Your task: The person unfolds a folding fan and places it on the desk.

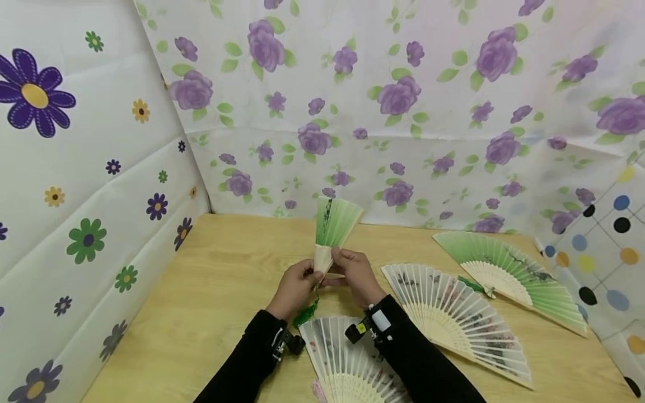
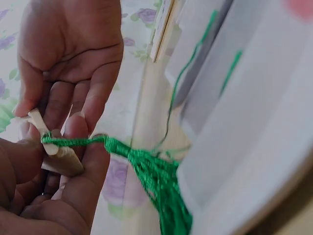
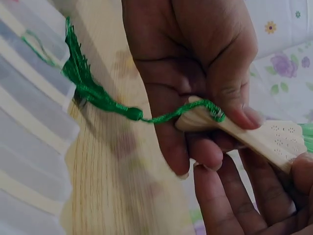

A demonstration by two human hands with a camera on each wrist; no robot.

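A green folding fan (image 1: 335,223), spread only a little, stands upright above the wooden table (image 1: 211,291). My left hand (image 1: 312,275) pinches its pale pivot end (image 3: 195,119), where a green tassel (image 1: 307,314) hangs from a cord (image 2: 73,142). My right hand (image 1: 339,259) grips the carved ribs (image 3: 274,139) just above the pivot. In the left wrist view the left hand (image 2: 49,154) holds the fan's end (image 2: 58,156) against the right hand's fingers (image 2: 93,98). In the right wrist view the left hand (image 3: 195,73) is above and the right hand (image 3: 249,196) below.
Three more fans lie spread on the table: a white painted fan (image 1: 347,364) under my forearms, a second white fan (image 1: 453,319) to the right, and a green fan (image 1: 509,274) at the far right. Flowered cloth walls (image 1: 403,112) close in the table behind and at both sides.
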